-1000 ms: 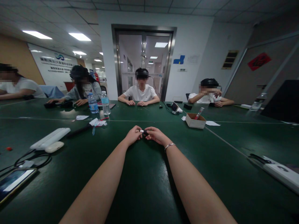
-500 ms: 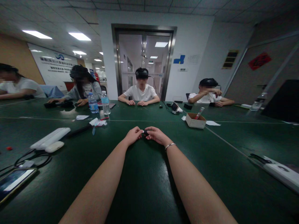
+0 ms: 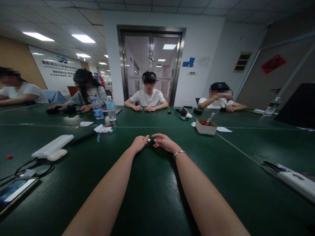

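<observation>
both hands (image 3: 152, 143) pinching small plug (image 3: 150, 140), lengthwise left-right

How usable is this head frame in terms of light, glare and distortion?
Head view: dim overall, ceiling-light glare on the green table; wide-angle bending at the edges; the small dark object between left hand and right hand is too small to identify.

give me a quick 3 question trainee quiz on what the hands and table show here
1. True or false: both hands meet on one small dark object.
2. Which wrist wears the bracelet? A left B right
3. What stands in the cardboard box?

Key:
1. True; the left hand and right hand pinch it between them.
2. B
3. A red and white stick-like item, too small to identify.
</observation>
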Demonstrator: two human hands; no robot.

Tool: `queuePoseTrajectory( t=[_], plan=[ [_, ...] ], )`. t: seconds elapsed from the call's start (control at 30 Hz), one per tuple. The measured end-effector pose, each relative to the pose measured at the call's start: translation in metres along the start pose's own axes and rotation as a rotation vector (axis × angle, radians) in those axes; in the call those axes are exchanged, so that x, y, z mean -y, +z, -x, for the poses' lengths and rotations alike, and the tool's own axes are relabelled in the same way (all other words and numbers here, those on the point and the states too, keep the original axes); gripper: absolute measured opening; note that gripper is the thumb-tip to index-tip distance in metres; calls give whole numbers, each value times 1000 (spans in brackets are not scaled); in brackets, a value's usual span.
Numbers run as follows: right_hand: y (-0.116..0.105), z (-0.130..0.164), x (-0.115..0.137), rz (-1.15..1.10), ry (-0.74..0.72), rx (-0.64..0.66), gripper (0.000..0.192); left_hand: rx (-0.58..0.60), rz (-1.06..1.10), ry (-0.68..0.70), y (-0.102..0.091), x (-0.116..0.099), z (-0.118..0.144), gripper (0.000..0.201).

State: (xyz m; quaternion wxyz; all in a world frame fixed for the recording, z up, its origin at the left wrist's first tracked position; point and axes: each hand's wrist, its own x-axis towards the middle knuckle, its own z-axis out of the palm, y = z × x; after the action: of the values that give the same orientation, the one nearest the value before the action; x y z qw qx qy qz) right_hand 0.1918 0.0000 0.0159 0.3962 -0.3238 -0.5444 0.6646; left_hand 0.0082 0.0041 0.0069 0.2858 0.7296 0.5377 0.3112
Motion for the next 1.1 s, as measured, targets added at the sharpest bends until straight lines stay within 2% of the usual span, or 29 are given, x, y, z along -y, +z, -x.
queuePoseTrajectory(
  t=[0.27,0.5,0.73,0.9,1.0,1.1],
  plan=[
    [-2,-1,-2,-2,-3,1,24,-10,25,-23,1,-3,2,59],
    [-3,-2,-3,-1,-31,53,24,-30,20,6,2,0,0,61],
    [-2,-2,-3,-14,-26,3,21,-59,144,-61,11,6,-7,64],
    [-2,-5,-4,-44,1,-50,19,-79,322,-38,10,7,-8,47],
    [-3,-7,-5,-58,5,-71,18,-59,354,8,9,6,-7,30],
    [-3,-7,-6,-56,11,-82,18,-41,381,48,8,3,-4,24]
  ],
)
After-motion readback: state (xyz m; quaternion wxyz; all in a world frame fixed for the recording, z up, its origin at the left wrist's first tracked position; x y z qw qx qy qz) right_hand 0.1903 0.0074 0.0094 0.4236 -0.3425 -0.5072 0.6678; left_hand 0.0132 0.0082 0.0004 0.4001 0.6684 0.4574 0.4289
